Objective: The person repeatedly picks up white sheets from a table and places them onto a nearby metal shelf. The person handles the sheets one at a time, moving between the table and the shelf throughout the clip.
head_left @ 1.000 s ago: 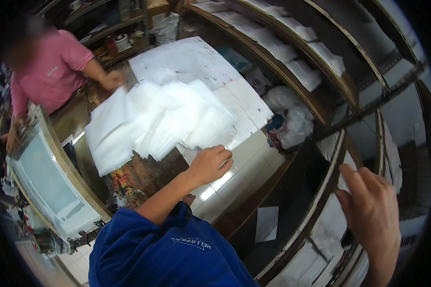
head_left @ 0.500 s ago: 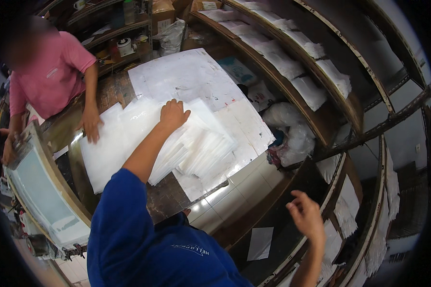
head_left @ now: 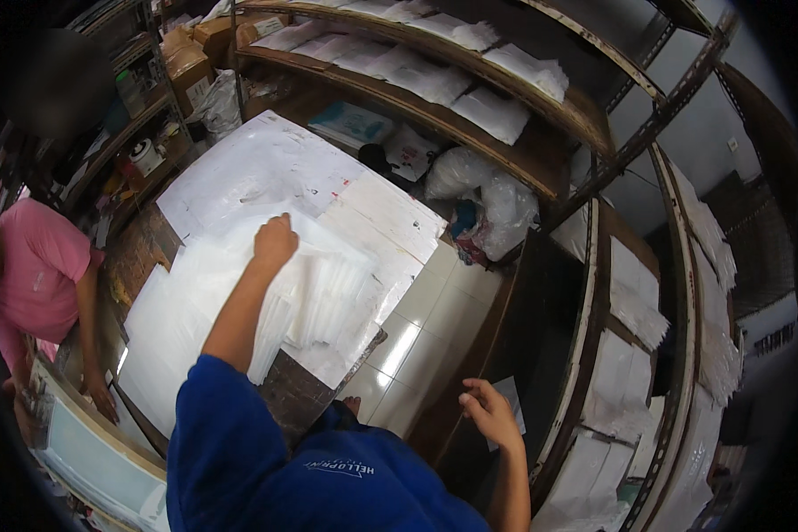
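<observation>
A fanned stack of thin, whitish see-through sheets (head_left: pixel 182 297) spreads over the table, its layered edges showing toward me. My left hand (head_left: pixel 277 241) rests at the far part of this stack with its fingers curled down; whatever lies under the fingertips is hidden. Off to the right, away from the table, my right hand (head_left: pixel 492 413) hangs in the air. Its fingers are loosely bent and apart, and nothing shows in it. Beneath the stack lies a stained white board (head_left: pixel 381 208).
At the left a person in a pink shirt (head_left: pixel 49 270) stands by a framed screen (head_left: pixel 97 452). Wooden shelves (head_left: pixel 399 44) with white sheet piles run along the back; a rack (head_left: pixel 594 293) with more piles stands right. Clear plastic bags (head_left: pixel 492 191) lie beyond the table.
My view has turned to the right. My left hand's fingers are drawn together where they were spread over the sheets. The other person's hand has moved off the stack toward the framed screen.
</observation>
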Demonstrator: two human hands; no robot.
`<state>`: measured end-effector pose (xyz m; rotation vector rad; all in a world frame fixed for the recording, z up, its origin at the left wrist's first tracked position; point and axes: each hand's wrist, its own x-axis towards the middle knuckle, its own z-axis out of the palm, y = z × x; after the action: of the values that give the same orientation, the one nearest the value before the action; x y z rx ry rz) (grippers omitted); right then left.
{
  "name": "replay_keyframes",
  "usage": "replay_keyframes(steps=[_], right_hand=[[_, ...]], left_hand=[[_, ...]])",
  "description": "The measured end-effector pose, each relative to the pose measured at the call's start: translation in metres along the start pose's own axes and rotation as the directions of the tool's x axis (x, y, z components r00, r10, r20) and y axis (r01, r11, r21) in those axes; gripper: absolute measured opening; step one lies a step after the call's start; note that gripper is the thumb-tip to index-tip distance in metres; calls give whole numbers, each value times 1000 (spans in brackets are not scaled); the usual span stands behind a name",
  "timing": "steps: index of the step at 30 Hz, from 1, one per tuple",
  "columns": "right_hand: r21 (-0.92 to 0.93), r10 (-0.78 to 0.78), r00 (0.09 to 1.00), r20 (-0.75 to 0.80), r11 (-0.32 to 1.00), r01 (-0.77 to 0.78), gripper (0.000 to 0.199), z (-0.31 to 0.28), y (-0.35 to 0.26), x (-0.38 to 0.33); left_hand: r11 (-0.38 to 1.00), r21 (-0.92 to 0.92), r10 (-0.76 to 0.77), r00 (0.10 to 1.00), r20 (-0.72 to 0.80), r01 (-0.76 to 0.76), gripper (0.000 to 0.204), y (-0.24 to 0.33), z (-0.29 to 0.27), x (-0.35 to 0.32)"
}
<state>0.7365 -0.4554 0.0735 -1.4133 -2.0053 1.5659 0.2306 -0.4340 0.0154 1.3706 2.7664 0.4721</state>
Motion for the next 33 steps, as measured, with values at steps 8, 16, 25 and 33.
replay_keyframes(steps=[8, 16, 25, 33], right_hand=[[160, -139, 990, -7, 977, 138, 53, 53, -26, 21], [351, -220, 968, 122, 922, 166, 45, 89, -42, 41], [492, -146, 978, -150, 847, 201, 21, 76, -22, 30], [546, -110, 932, -344, 785, 294, 13, 28, -3, -69]], left_hand=[[823, -219, 516, 851, -100, -525, 13, 124, -18, -134], [691, -206, 689, 717, -103, -693, 14, 148, -28, -237], [379, -768, 798, 602, -10, -515, 11, 167, -39, -302], [-399, -216, 770, 453, 448, 891, 41, 208, 72, -277]])
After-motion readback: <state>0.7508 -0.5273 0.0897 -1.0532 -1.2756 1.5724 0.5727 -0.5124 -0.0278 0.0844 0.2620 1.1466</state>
